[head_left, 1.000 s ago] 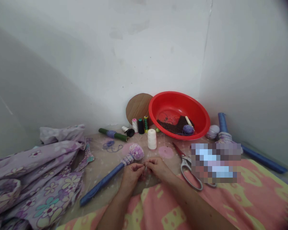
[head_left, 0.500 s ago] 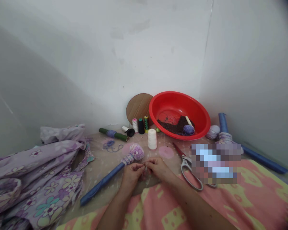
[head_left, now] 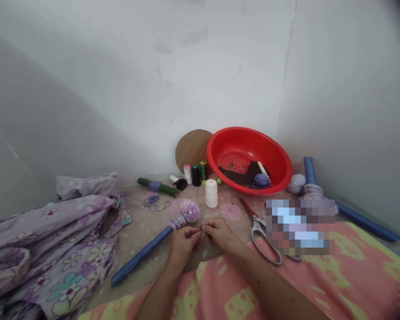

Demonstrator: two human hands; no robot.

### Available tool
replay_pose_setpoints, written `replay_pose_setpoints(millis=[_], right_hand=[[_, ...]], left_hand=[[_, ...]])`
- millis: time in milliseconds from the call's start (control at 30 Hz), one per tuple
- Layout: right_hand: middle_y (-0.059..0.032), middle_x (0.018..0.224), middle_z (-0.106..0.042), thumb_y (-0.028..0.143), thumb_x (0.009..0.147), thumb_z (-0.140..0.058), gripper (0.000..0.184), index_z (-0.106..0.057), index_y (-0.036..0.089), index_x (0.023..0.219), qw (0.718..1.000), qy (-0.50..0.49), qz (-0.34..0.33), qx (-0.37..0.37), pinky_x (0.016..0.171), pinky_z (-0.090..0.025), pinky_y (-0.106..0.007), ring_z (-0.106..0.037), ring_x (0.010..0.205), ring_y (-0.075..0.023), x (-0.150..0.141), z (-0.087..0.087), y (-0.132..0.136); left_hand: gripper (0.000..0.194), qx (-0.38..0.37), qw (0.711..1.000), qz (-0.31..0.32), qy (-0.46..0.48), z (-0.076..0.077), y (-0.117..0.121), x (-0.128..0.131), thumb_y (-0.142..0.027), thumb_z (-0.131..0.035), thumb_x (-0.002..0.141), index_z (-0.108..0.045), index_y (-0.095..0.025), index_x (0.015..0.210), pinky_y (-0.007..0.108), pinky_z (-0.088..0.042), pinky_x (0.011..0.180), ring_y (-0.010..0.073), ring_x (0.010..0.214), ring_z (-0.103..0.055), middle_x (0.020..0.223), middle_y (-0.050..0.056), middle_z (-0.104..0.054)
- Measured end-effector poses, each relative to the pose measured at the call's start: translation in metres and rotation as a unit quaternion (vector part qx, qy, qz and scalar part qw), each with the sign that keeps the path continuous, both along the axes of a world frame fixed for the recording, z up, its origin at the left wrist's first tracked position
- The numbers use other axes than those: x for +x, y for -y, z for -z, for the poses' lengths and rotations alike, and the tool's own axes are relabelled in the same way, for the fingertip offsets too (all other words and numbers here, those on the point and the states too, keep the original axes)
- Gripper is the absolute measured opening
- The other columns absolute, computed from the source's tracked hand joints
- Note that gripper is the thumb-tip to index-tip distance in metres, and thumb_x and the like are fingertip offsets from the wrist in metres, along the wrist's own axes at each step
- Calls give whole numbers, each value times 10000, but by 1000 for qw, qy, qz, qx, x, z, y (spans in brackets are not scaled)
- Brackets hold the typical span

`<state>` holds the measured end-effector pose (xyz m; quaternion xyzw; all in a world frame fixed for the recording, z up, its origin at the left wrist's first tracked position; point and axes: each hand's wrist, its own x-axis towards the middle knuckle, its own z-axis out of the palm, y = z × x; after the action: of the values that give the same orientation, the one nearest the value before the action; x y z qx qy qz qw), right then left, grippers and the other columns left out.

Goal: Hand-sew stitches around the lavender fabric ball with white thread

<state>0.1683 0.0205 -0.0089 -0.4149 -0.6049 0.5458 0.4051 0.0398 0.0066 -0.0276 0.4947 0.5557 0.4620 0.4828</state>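
Note:
My left hand [head_left: 186, 239] and my right hand [head_left: 220, 233] meet fingertip to fingertip low in the middle, both in a pinch. Whatever they hold between the fingertips is too small to make out. Just beyond the left hand lies a blue-wrapped stick [head_left: 143, 255] with a round head [head_left: 190, 210] bound in flowered lilac cloth. A cone of white thread [head_left: 211, 194] stands upright past the fingertips. Scissors [head_left: 266, 242] with grey handles and red on the blade lie right of my right hand.
Flowered lilac cloth [head_left: 70, 258] is heaped at left. A red basin [head_left: 216, 166] leans by the wall, holding dark material and a purple yarn ball [head_left: 262, 180]. Several thread spools [head_left: 196, 175] and a green tube [head_left: 165, 188] stand or lie behind. A pink-yellow blanket [head_left: 226, 289] covers the front.
My fingers have shifted very slightly where they meet. Everything else lies as before.

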Motion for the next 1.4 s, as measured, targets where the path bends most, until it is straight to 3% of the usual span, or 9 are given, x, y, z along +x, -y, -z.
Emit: replay_pose_setpoints(millis=[300,433,600,867,1033,1200,1400], right_hand=[[68,397,-368,265,644,-450,205,-456,160,468,1000,-23,14,11,412,-234,-189,-313,399,-55,-1,7,-3],[77,408,-370,198,606,-429,100,-518,161,582,997,-65,29,-37,416,-236,-195,-315,394,-64,-2,5,-4],[75,440,-439,132,548,-421,164,-532,171,662,992,-92,15,-83,441,-287,-197,-390,412,-78,-5,2,-3],[29,599,-541,118,554,-403,235,-574,156,712,1000,-15,10,8,561,-358,-217,-482,585,-111,0,10,-6],[6,677,-559,165,614,-433,179,-579,159,717,997,18,24,65,617,-366,-229,-484,677,-129,2,9,-5],[23,596,-507,222,647,-478,96,-546,154,635,997,9,18,77,574,-352,-216,-449,599,-105,1,8,-5],[61,485,-391,235,666,-469,142,-491,157,550,998,5,13,68,486,-297,-192,-364,484,-69,1,2,-4]], left_hand=[[211,4,1000,-3,13,0,0,0,-305,-607,543,-607,-104,607,177,-315,379,60,346,-415,411,-23,-528],[251,18,1000,0,-8,-4,2,2,-345,-619,546,-629,-104,615,185,-331,395,73,360,-441,420,-7,-548],[260,22,999,-3,-28,-8,4,3,-350,-622,541,-641,-103,617,186,-331,398,74,362,-441,428,0,-557],[246,31,999,18,-38,-8,3,2,-326,-592,569,-649,-101,651,178,-324,410,70,382,-438,447,1,-560],[227,56,995,7,-79,-8,3,2,-315,-566,590,-661,-116,642,182,-320,423,81,404,-448,454,1,-567],[204,65,992,7,-108,-10,5,2,-287,-550,593,-668,-128,641,184,-321,431,93,426,-457,473,3,-581],[209,105,983,31,-146,-13,8,1,-267,-523,616,-682,-157,695,186,-357,483,118,521,-508,583,9,-633]])
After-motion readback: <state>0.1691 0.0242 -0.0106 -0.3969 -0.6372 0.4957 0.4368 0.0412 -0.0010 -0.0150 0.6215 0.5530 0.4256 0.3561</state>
